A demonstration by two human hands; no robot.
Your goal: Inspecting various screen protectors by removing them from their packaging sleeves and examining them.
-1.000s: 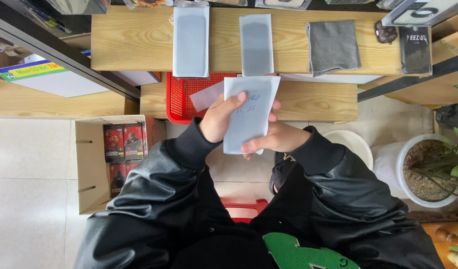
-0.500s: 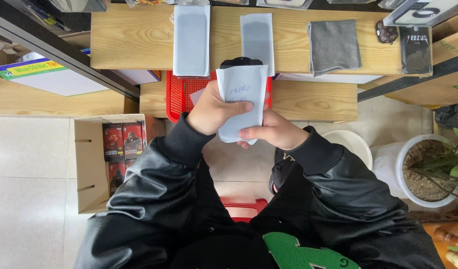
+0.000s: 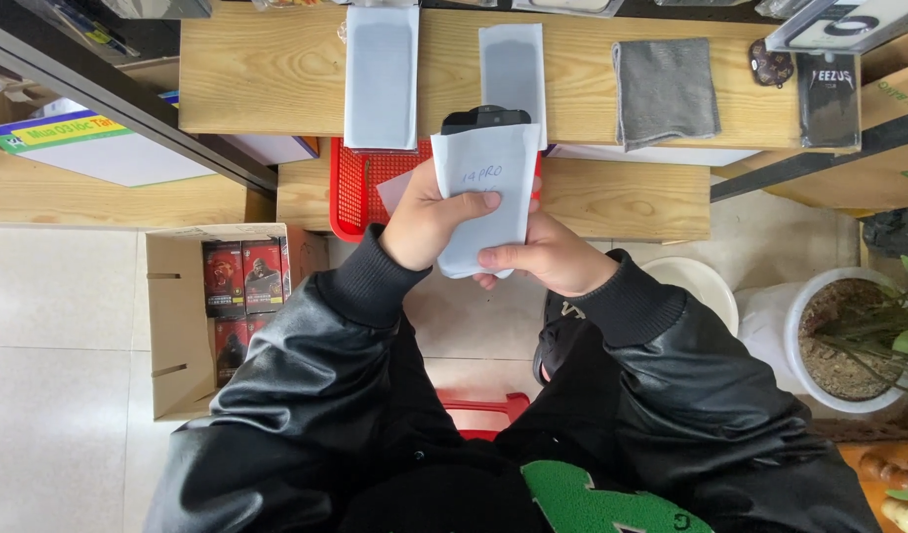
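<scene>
Both my hands hold a white paper sleeve (image 3: 493, 183) with handwriting on it, upright over the lower wooden shelf. My left hand (image 3: 429, 222) grips its left side with the thumb across the front. My right hand (image 3: 543, 257) holds its lower right corner from behind. A black flat object (image 3: 485, 117) sticks out of the sleeve's top. A red mesh basket (image 3: 360, 188) sits on the shelf right behind my hands.
Two pale flat sleeves (image 3: 381, 74) (image 3: 513, 64), a grey cloth (image 3: 665, 91) and a black packet (image 3: 827, 99) lie on the upper wooden counter (image 3: 266, 74). A cardboard box of red cartons (image 3: 232, 296) stands on the floor at left, a white plant pot (image 3: 849, 341) at right.
The sleeve has risen and the black object has emerged further from its top. My left thumb has shifted across the front of the sleeve.
</scene>
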